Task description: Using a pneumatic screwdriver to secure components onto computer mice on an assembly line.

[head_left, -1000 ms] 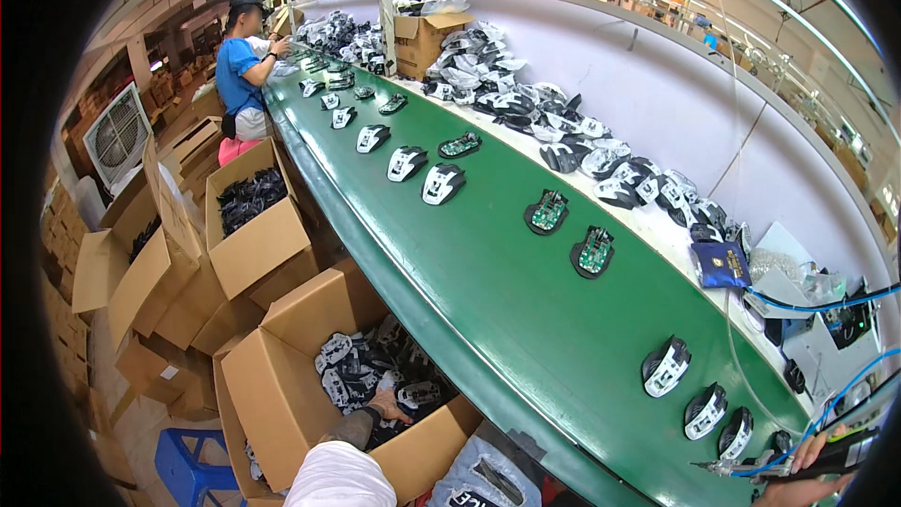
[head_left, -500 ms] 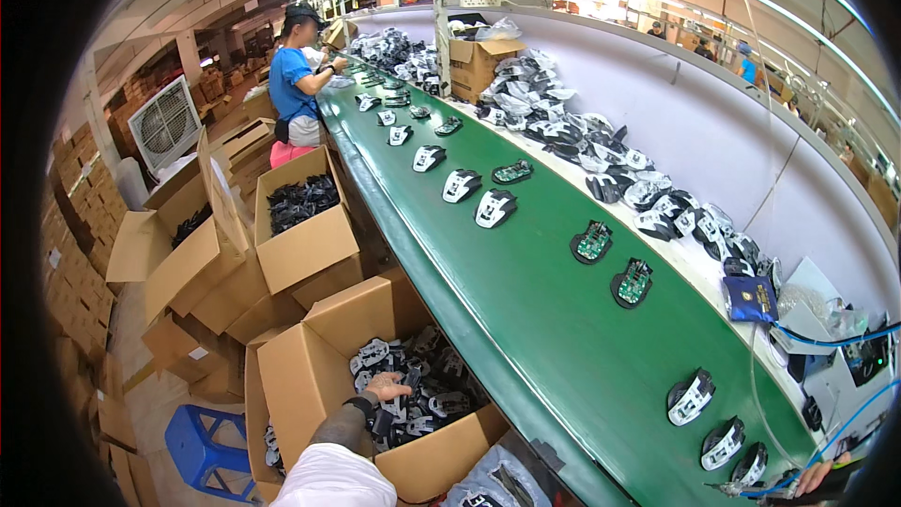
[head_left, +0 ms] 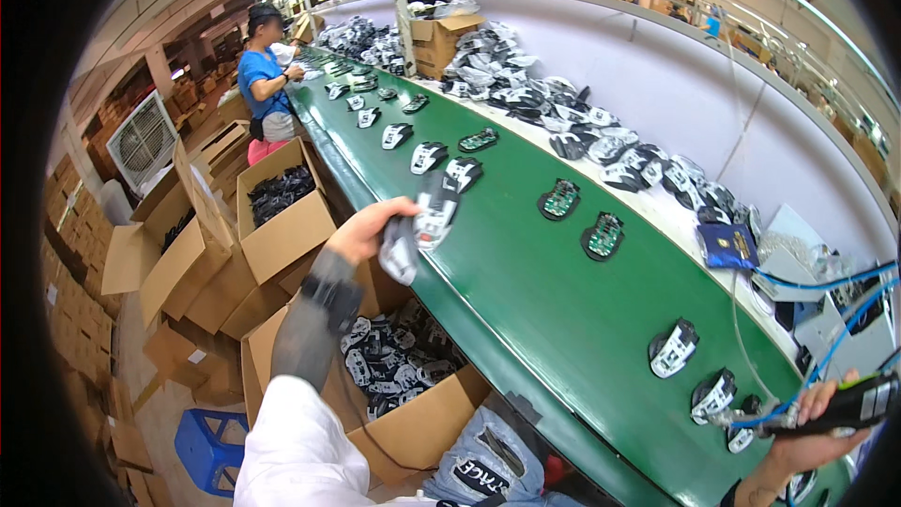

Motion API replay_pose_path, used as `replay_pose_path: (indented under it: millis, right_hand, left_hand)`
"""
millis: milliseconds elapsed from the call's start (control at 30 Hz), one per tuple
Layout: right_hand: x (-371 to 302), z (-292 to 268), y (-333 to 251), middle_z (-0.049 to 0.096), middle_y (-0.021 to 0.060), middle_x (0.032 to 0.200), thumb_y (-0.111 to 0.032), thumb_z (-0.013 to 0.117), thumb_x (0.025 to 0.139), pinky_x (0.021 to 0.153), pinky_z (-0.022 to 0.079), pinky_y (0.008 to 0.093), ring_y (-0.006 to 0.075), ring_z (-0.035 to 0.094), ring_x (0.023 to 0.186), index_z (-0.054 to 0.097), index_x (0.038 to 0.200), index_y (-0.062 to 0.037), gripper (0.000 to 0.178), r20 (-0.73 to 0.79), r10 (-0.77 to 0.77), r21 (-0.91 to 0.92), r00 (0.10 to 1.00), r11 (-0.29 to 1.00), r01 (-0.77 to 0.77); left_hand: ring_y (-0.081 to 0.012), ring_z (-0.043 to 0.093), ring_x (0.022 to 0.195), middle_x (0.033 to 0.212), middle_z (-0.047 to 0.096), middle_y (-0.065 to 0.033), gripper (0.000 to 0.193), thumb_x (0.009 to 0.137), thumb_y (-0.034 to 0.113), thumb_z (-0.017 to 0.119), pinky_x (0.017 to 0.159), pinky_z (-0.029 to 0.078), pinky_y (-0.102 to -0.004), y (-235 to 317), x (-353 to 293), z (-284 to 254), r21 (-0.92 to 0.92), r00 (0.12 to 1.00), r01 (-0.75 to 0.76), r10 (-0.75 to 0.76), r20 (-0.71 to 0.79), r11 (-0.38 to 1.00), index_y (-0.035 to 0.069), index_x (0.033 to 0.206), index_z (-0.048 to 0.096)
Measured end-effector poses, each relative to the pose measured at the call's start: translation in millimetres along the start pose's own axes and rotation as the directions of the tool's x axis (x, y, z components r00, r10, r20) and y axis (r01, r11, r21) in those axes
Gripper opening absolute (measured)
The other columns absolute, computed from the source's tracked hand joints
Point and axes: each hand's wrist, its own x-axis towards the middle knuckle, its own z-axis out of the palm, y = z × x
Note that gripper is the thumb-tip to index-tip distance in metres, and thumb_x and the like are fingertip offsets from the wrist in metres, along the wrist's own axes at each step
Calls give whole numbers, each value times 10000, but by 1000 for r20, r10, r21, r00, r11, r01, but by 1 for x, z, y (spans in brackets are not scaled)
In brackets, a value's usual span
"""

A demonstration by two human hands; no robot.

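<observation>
My left hand [head_left: 364,230] is closed on white-and-grey mouse shells [head_left: 436,216], blurred by motion, over the near edge of the green conveyor belt [head_left: 526,282]. One shell hangs lower from the fingers. Beneath that arm, a cardboard box [head_left: 413,437] holds many similar shells [head_left: 385,357]. At the lower right, my right hand [head_left: 815,437] grips a black hand tool [head_left: 835,410] with a metal tip, beside blue hoses. White-and-black mouse shells [head_left: 673,349] lie on the belt by that tip. Farther up sit black mouse bases with green circuit boards [head_left: 603,237].
Bagged shells [head_left: 554,99] are heaped along the belt's far side. A blue packet [head_left: 727,244] and cables lie at the right. A box of black parts [head_left: 324,221] and a blue stool [head_left: 192,451] stand left. A co-worker in blue [head_left: 260,70] is at the far end.
My left hand has come up out of the box to the belt edge with mouse shells in it. My right hand has moved further into view with the black tool. The view has shifted slightly.
</observation>
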Motion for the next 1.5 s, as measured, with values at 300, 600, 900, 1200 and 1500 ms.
replay_pose_path:
  millis: [300, 600, 900, 1200, 1500]
  right_hand:
    - [-2, -7, -3, 402, 19, 576, -675, 330, 874, 432, 299, 208, 91, 368, 429, 386, 1056, -28, 674, 121, -20, 58, 993, 998, 13]
    - [16, 7, 19, 424, 18, 594, -770, 370, 804, 475, 313, 224, 116, 392, 463, 429, 1054, -42, 772, 150, 28, 139, 988, 989, -50]
    - [30, 13, 14, 463, 71, 629, -797, 346, 791, 476, 367, 259, 152, 430, 489, 417, 1079, -5, 846, 89, 33, 263, 995, 963, -55]
    - [35, 11, 16, 494, 123, 558, -850, 233, 761, 436, 401, 289, 189, 452, 441, 485, 1041, 21, 950, 7, 41, 300, 999, 953, -41]
    - [38, 5, 20, 486, 116, 548, -858, 232, 753, 427, 395, 290, 187, 449, 436, 486, 1032, 17, 953, 23, 43, 306, 999, 951, -48]
  left_hand:
    - [-369, 571, 1084, 1143, 573, -274, 873, 654, 440, 709, 939, 453, -373, -6, 74, 54, 965, 895, 241, 361, -261, 102, -75, 1293, 412]
    - [-447, 492, 1084, 1251, 473, -233, 607, 768, 451, 688, 922, 427, -481, -124, 43, 184, 898, 846, -339, 328, 421, -279, 89, 1226, 520]
    - [-364, 591, 983, 1040, 625, -225, 468, 816, 382, 623, 884, 461, -415, -98, 120, 258, 871, 731, -482, 504, 460, -95, 9, 1100, 619]
    - [-432, 252, 1348, 1474, 277, -217, 739, 786, 511, 610, 1079, 245, -551, -126, 199, 309, 973, 965, -158, 184, 189, -170, 151, 1398, 403]
    - [-331, 394, 1305, 1433, 387, -186, 640, 753, 395, 638, 1072, 336, -374, -103, 213, 279, 904, 900, -428, 87, 427, -5, 146, 1329, 511]
